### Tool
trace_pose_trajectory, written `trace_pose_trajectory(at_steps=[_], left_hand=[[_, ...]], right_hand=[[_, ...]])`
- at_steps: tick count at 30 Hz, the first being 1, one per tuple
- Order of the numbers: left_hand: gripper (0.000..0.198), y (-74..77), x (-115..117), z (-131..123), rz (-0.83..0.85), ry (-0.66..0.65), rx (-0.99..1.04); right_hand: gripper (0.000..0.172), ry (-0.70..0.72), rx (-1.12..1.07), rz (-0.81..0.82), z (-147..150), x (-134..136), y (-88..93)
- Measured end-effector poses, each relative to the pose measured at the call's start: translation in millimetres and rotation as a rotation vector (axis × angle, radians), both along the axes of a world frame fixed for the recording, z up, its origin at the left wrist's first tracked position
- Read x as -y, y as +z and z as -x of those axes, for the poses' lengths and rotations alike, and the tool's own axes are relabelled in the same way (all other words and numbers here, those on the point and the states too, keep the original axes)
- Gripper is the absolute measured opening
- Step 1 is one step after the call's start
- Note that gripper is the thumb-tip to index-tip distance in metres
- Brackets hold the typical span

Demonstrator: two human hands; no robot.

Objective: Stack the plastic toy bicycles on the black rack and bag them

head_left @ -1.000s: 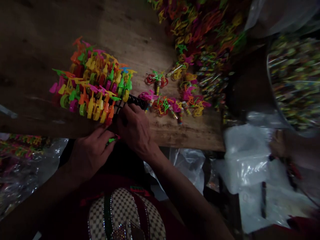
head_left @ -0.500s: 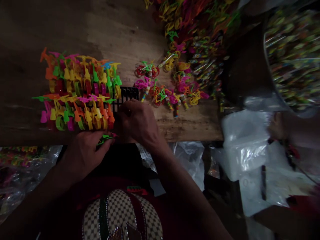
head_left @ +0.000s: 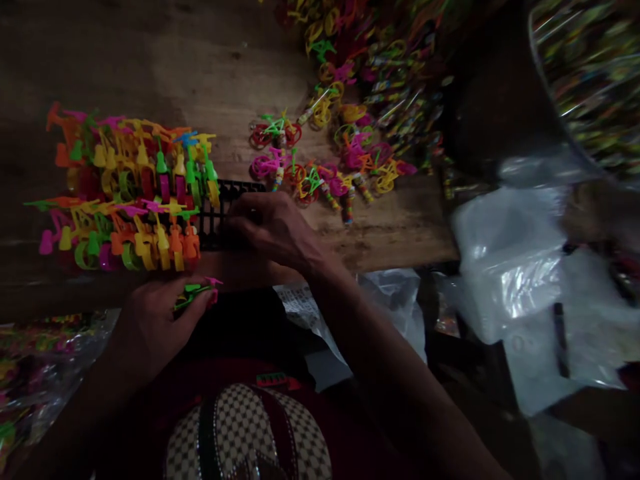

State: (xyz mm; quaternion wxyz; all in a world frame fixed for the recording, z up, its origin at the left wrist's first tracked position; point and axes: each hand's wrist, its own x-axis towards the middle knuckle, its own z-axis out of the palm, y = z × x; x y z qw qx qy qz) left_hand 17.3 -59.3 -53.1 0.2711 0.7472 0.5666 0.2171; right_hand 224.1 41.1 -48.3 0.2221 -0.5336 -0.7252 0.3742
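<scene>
Two rows of colourful plastic toy bicycles [head_left: 145,180] stand upright at the left of the wooden table, at the left end of a black slotted rack [head_left: 213,223]. My left hand [head_left: 160,310] is closed around small green and pink toy pieces [head_left: 193,291] at the table's front edge, below the rows. At the rack's right part, my right hand [head_left: 273,227] has its fingers curled down on the black frame; the fingertips are dark, and whether they pinch anything else is hidden.
Loose toy bicycles with candy tubes [head_left: 320,180] lie right of the rack, with a larger pile [head_left: 350,40] behind. A large metal container [head_left: 500,100] of wrapped candy stands at right. Plastic bags [head_left: 515,260] hang near the table's right edge.
The view has shifted, so the rows appear further left. My right hand now sits farther from the rows, with more of the black rack showing. My left hand still holds the green and pink pieces.
</scene>
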Motion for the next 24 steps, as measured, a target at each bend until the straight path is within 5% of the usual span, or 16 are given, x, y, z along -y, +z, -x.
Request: trace_pose_trajectory(at_steps=[5,9,12,16,24], left_hand=[[0.028,-0.2,1,1,0.013,-0.015,0.029],[0.023,-1.2,1,1,0.001,-0.014,0.068],[0.021,-1.4,0,0,0.015,0.003,0.084],[0.024,-0.7,-2,-1,-0.017,-0.013,0.042],[0.038,2.0,-7,-4,-0.258,-0.051,-0.052]], right_hand=[[0.013,-0.214,-0.087,-0.322,-25,30,7.3],[0.006,-0.449,0.066,-0.397,-61,54,-0.8],[0.009,-0.486,0.148,-0.370,-69,59,-17.1],[0.013,-0.483,0.249,-0.325,-45,37,-25.1],[0.022,-0.481,0.592,-0.169,-20,-7,-9.8]])
